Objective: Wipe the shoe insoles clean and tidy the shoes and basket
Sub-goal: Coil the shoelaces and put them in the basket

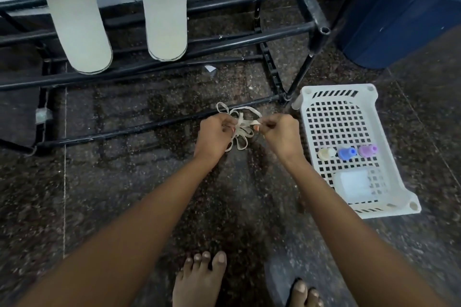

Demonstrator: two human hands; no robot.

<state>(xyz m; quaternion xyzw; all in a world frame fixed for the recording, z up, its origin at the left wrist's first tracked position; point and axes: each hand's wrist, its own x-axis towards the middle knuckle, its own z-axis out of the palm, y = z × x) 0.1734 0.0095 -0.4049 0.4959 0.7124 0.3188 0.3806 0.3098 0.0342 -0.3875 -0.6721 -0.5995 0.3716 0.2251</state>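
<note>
Shoelace point(241, 129) between left grip point(215, 135), right grip point(281, 135) (both pinching).

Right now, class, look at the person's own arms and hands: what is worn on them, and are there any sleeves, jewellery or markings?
The left forearm and right forearm are bare to the frame's edge: no sleeves, gloves or watch show. The left hand and right hand carry no visible rings or bracelets. A nail on each looks painted orange-red.

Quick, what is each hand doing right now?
Left hand: closed, pinching the white shoelace.
Right hand: closed, pinching the same lace.
</note>
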